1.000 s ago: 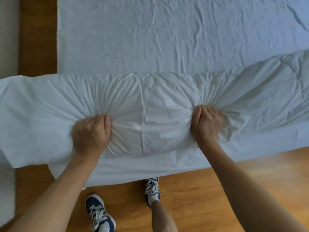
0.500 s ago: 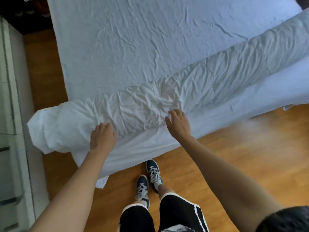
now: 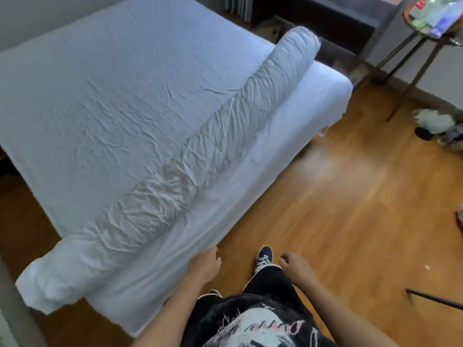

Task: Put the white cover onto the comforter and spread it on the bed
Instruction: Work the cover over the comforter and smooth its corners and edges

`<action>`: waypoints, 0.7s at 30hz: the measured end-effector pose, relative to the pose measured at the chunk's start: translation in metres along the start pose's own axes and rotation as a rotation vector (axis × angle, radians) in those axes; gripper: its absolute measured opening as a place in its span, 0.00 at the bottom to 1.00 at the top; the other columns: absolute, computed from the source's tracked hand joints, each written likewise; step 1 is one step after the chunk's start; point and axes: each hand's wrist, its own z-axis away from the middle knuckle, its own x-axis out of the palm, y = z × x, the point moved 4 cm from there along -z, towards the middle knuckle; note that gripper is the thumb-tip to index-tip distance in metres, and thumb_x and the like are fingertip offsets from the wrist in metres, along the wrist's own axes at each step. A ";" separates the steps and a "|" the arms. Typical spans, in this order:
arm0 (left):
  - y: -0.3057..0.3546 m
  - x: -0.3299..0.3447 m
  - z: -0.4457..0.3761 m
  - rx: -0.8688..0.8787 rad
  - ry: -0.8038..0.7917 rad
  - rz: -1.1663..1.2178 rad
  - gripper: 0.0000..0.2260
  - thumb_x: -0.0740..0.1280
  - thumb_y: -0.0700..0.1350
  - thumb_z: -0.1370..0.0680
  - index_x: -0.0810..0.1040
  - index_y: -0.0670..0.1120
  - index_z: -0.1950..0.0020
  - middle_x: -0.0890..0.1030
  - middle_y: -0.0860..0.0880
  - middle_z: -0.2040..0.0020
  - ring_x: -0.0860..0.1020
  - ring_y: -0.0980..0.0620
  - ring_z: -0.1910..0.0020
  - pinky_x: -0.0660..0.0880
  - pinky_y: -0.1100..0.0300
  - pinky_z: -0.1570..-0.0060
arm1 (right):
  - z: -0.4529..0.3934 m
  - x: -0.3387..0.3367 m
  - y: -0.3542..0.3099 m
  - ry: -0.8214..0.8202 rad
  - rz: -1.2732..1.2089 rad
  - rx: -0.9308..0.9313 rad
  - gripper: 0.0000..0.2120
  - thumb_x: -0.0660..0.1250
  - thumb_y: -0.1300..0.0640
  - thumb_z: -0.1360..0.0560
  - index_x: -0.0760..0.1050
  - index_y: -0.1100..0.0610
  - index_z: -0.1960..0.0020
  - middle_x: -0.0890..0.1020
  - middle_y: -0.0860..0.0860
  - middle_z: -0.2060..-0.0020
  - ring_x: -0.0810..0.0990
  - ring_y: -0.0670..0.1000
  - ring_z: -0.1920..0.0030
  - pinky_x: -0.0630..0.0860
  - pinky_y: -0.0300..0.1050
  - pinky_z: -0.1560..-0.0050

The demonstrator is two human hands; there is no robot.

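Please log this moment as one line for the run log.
stage: comforter rolled | roll: along bed edge | left hand: by bed side, loosely curled, holds nothing | right hand: free over floor | next: probably unroll

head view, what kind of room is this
Most likely a bedroom in a home. A large bed with a wrinkled white sheet fills most of the view, a rolled-up white comforter lies along its near edge, and a small side table stands on the wooden floor beyond it.

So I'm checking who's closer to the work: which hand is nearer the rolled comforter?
Left. The left hand is beside the mattress edge just below the rolled comforter; the right hand hangs farther off, over the floor.
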 end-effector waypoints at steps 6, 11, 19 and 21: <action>0.108 -0.022 -0.056 0.141 -0.023 -0.145 0.14 0.56 0.49 0.19 0.74 0.47 0.37 0.80 0.46 0.45 0.78 0.47 0.50 0.75 0.55 0.52 | -0.026 -0.050 0.068 0.028 -0.166 0.102 0.09 0.57 0.50 0.21 0.74 0.51 0.50 0.81 0.51 0.48 0.78 0.55 0.46 0.70 0.47 0.54; 0.215 -0.034 -0.119 0.167 -0.027 -0.185 0.12 0.56 0.48 0.18 0.74 0.46 0.40 0.79 0.45 0.46 0.78 0.46 0.51 0.76 0.54 0.51 | -0.083 -0.128 0.122 0.017 -0.216 0.079 0.10 0.58 0.51 0.22 0.76 0.52 0.49 0.82 0.52 0.49 0.78 0.55 0.47 0.74 0.47 0.50; 0.365 -0.042 -0.194 0.107 -0.047 -0.050 0.12 0.57 0.49 0.19 0.75 0.46 0.42 0.80 0.48 0.49 0.78 0.49 0.53 0.77 0.52 0.52 | -0.166 -0.248 0.195 -0.057 -0.089 0.027 0.12 0.57 0.51 0.20 0.76 0.54 0.44 0.82 0.52 0.47 0.78 0.54 0.48 0.69 0.44 0.57; 0.385 -0.044 -0.210 0.095 -0.060 -0.051 0.12 0.56 0.49 0.19 0.75 0.47 0.41 0.80 0.49 0.47 0.78 0.50 0.52 0.77 0.53 0.51 | -0.187 -0.268 0.203 -0.098 -0.066 0.031 0.13 0.56 0.50 0.20 0.76 0.54 0.44 0.82 0.52 0.48 0.79 0.53 0.49 0.72 0.45 0.56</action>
